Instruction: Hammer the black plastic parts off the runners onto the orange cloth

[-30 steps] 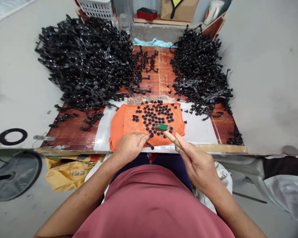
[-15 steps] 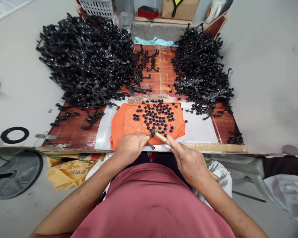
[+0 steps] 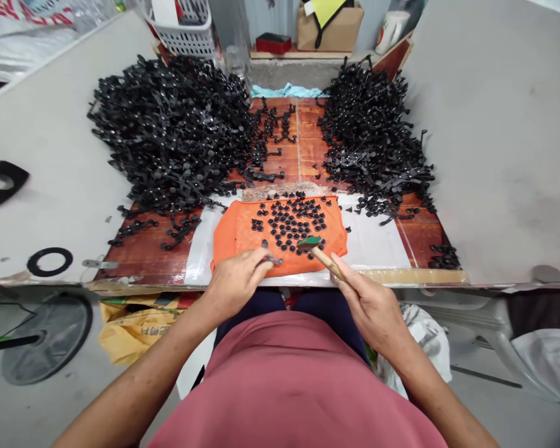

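Observation:
My left hand (image 3: 237, 279) is closed, pinching a small black strip-like part (image 3: 273, 260) with round ends. In my right hand (image 3: 371, 305) is a hammer (image 3: 327, 261) with a wooden handle; its green-topped head (image 3: 309, 242) is over the front right of the orange cloth (image 3: 233, 233). Several small black round pieces with pointed tips (image 3: 289, 225) stand spread on this cloth, between and beyond my hands. The cloth covers a pad lying on a white sheet (image 3: 378, 239) at the front of the table.
A large heap of black strip-like parts (image 3: 172, 130) fills the back left, and a smaller heap (image 3: 373, 137) the right. Behind them are a white basket (image 3: 186, 38), a glass jar (image 3: 236, 62), a red box (image 3: 273, 43) and a mug (image 3: 392, 32). A black ring (image 3: 50, 262) lies at left.
The hammer head has lifted off the part at my left fingers and moved right. My left hand has drawn left and back with the black part.

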`<state>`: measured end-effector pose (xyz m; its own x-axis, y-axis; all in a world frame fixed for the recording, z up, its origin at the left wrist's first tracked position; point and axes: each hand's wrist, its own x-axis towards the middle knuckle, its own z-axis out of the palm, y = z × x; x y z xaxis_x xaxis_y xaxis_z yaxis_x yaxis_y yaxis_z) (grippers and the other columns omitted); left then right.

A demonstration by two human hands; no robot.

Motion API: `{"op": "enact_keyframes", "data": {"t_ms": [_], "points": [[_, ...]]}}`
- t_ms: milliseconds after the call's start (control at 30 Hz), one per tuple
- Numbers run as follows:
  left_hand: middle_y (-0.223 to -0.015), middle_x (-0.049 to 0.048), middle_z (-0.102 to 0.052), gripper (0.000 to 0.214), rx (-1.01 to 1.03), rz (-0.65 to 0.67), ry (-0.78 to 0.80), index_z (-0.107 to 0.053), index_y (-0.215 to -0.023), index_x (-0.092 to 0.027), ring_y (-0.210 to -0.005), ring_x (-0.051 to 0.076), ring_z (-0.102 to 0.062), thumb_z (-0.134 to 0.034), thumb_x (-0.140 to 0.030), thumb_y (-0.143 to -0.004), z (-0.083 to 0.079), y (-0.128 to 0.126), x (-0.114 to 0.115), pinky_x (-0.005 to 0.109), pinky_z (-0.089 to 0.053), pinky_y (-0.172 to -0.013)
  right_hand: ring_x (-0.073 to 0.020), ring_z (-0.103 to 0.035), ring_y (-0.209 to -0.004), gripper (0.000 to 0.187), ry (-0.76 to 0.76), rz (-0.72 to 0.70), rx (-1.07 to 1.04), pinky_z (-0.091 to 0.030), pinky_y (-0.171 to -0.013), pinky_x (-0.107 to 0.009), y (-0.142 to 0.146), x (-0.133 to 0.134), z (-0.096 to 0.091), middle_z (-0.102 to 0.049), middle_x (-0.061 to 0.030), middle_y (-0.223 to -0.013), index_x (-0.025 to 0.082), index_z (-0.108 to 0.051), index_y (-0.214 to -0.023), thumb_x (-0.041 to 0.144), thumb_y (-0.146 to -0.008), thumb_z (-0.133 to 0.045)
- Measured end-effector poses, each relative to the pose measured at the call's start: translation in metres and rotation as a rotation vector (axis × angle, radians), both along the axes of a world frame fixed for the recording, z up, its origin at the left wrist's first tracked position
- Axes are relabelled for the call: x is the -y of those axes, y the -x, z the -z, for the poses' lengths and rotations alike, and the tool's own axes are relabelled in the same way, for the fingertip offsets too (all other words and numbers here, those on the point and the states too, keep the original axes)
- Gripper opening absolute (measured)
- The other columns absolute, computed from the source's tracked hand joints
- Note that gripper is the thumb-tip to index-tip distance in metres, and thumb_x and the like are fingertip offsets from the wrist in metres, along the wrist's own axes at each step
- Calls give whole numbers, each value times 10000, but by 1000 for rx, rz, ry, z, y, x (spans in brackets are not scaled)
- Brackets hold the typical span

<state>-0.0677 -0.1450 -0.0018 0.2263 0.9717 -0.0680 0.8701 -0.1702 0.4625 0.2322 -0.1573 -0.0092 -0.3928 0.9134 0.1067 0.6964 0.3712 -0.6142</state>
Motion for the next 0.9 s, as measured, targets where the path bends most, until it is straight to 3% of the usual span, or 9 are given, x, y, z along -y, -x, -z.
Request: {"op": "enact_keyframes", "data": {"t_ms": [133,267,467,633,900], "points": [[-974,43,-741,279,-17,-220,-42,-605,-1042,-231,-889,219,-694,-379,-394,-1052,-2,3,-12,308,-454,-767,-245,-729,-1170,529,36,-13,57,-604,-975,-386,-1,8,9,-704,-71,-1379,291,-429,-1593,225,-1068,-449],[-990,50,-763,235,-87,-300,-39,-606,-1016,-236,-925,229,-701,-400,-346,-1042,6,-8,-24,315,-440,-776,-233,-730,-1171,535,59,-41,82,-611,-989,-393,6,14,21,-687,-61,-1400,291,-473,-1564,182,-1041,-485],[-1012,51,-782,222,-122,-308,-28,-600,-1018,-229,-942,231,-714,-402,-323,-1053,15,-16,-32,334,-426,-832,-228,-694,-1232,580,91,-45,4,-566,-1071,-420,5,15,33,-644,-38,-1452,331,-420,-1591,170,-1038,-492],[-965,40,-779,217,-113,-285,-34,-592,-1011,-229,-911,227,-717,-405,-330,-1058,20,-15,-33,339,-408,-839,-224,-672,-1262,531,129,-33,3,-540,-1102,-418,5,15,33,-630,-40,-1469,301,-451,-1575,191,-1056,-467],[-949,48,-786,229,-171,-291,-95,-611,-948,-233,-899,224,-702,-445,-350,-1053,22,-18,-29,351,-375,-834,-235,-717,-1194,536,125,-39,36,-586,-1027,-399,5,14,27,-672,-62,-1420,293,-457,-1573,187,-1048,-473]]}}
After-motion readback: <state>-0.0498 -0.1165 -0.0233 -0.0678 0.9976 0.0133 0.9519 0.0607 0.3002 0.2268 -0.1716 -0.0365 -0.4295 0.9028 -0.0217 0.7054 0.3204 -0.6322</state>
